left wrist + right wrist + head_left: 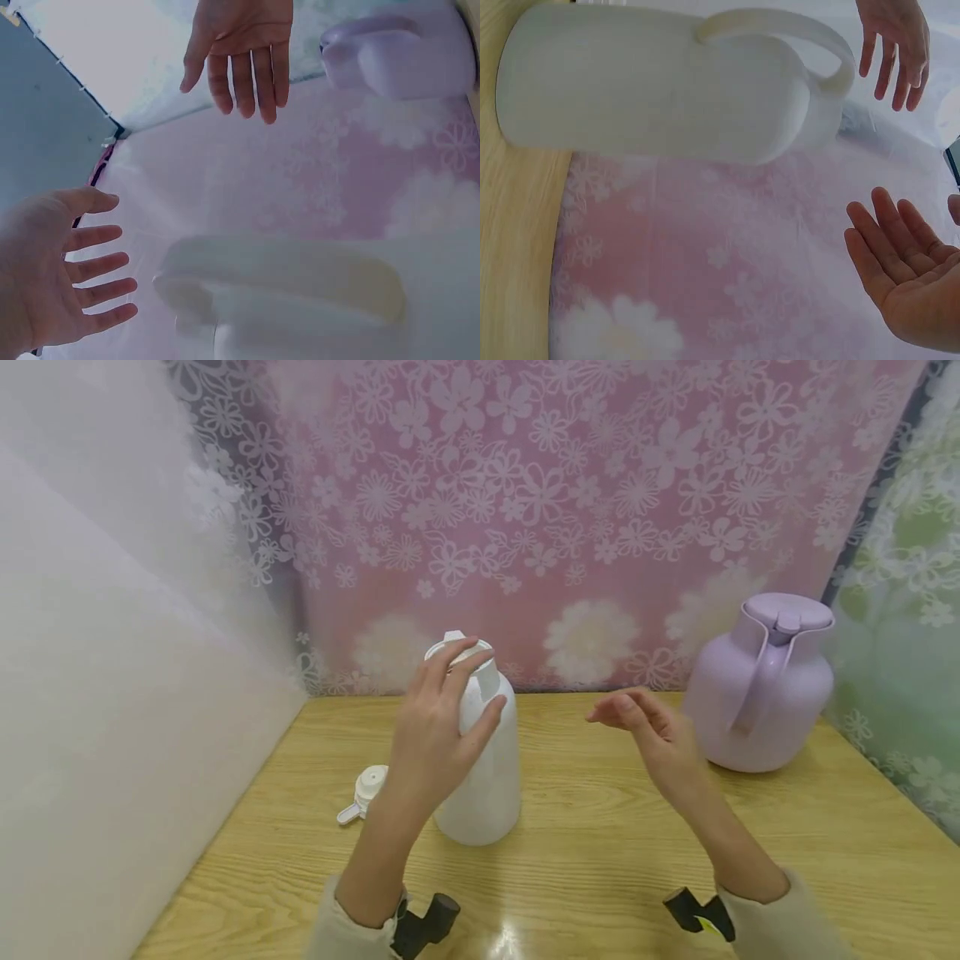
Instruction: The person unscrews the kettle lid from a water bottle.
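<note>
1. Lower left of centre, a cream left sleeve (347,931) is ending at the wrist.
2. Lower right, a matching right sleeve (787,927) is showing.
3. Beside these, a black left mount (429,928) and right mount (688,908) are jutting out, stubby and cylindrical-ended.
4. A yellow strip (709,927) is marking the right one.
5. Mid-frame, the left hand (435,727) and right hand (660,735) are showing bare.

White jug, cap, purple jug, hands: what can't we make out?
White jug: head view, mouth partly behind the left hand; its inside shows in no view.
White jug again, left wrist view: blurred and cut off by the bottom edge.
Cap: head view, partly behind the left arm.
Purple jug: left wrist view, cut off by the top edge.
Right hand: right wrist view, thumb cut off by the right edge.
</note>
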`<control>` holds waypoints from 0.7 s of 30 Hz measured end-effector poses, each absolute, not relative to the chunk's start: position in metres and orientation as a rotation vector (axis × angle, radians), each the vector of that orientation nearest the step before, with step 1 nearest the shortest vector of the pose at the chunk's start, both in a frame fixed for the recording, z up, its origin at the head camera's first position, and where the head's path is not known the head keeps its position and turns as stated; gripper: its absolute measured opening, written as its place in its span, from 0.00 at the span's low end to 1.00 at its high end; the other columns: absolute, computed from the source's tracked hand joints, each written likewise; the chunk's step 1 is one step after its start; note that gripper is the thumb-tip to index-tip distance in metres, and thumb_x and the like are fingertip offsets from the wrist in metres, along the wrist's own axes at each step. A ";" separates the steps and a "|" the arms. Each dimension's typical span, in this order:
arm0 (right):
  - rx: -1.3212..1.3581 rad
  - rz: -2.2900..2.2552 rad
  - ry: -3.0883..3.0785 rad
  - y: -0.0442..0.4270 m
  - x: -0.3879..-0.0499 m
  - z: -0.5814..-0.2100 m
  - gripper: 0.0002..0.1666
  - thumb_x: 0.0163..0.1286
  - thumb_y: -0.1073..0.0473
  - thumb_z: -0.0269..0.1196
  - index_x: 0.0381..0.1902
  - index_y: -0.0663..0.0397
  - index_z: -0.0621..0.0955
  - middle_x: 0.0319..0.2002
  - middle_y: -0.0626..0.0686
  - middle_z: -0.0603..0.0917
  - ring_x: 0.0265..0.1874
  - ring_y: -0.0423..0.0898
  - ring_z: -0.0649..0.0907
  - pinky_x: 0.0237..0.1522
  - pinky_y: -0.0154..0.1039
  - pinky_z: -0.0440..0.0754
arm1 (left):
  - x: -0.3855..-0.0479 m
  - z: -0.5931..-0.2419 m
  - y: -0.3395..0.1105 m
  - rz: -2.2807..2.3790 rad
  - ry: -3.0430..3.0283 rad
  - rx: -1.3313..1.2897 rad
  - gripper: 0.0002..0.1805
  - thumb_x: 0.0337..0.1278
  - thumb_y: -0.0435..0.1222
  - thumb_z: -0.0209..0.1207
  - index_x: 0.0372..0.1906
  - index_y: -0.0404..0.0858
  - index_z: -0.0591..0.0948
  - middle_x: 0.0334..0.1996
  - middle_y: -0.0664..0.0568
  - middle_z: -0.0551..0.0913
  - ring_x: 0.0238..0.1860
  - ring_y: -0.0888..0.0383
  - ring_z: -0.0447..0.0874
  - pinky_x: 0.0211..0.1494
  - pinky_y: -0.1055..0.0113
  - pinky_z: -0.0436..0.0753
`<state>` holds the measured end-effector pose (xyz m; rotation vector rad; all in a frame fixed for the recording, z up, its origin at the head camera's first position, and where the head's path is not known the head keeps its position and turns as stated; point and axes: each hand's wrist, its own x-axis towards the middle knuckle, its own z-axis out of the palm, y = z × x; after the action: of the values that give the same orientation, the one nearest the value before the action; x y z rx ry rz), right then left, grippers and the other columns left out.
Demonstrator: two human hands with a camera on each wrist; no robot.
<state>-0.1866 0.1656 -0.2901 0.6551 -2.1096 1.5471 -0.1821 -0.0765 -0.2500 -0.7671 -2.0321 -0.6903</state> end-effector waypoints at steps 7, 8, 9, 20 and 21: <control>0.616 1.499 -1.993 0.227 -0.179 -0.278 0.14 0.73 0.66 0.45 0.42 0.70 0.76 0.37 0.50 0.83 0.40 0.40 0.81 0.40 0.26 0.75 | -0.188 -0.256 -0.027 -0.756 -2.065 -0.884 0.23 0.56 0.40 0.60 0.57 0.38 0.72 0.59 0.46 0.68 0.59 0.51 0.65 0.59 0.57 0.65; 0.599 1.488 -1.987 0.236 -0.178 -0.278 0.14 0.73 0.66 0.45 0.43 0.71 0.76 0.37 0.49 0.83 0.40 0.40 0.81 0.43 0.26 0.74 | -0.189 -0.257 -0.020 -0.767 -2.072 -0.898 0.23 0.57 0.40 0.60 0.57 0.38 0.71 0.59 0.46 0.68 0.59 0.51 0.65 0.60 0.58 0.65; 0.577 1.483 -1.981 0.244 -0.178 -0.277 0.14 0.73 0.66 0.45 0.43 0.71 0.76 0.37 0.48 0.83 0.40 0.39 0.81 0.43 0.26 0.74 | -0.191 -0.259 -0.014 -0.773 -2.080 -0.908 0.23 0.57 0.40 0.59 0.57 0.38 0.71 0.59 0.47 0.68 0.60 0.52 0.64 0.61 0.59 0.64; 0.392 1.616 -1.774 0.313 -0.177 -0.285 0.15 0.72 0.63 0.48 0.44 0.71 0.76 0.37 0.49 0.84 0.41 0.40 0.81 0.45 0.24 0.72 | -0.216 -0.269 0.045 -0.745 -2.321 -0.843 0.26 0.61 0.48 0.54 0.60 0.40 0.70 0.62 0.51 0.65 0.61 0.55 0.64 0.58 0.63 0.68; 0.343 1.575 -1.800 0.318 -0.178 -0.287 0.15 0.72 0.62 0.48 0.44 0.69 0.76 0.37 0.48 0.83 0.41 0.39 0.80 0.44 0.23 0.72 | -0.219 -0.270 0.050 -0.749 -2.331 -0.841 0.26 0.61 0.48 0.54 0.60 0.40 0.71 0.62 0.52 0.64 0.61 0.55 0.63 0.58 0.63 0.68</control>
<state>-0.1783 0.3181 -0.2866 0.3431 -1.7997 1.5752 -0.2191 0.0500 -0.2697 -0.8414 -2.3315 -0.7487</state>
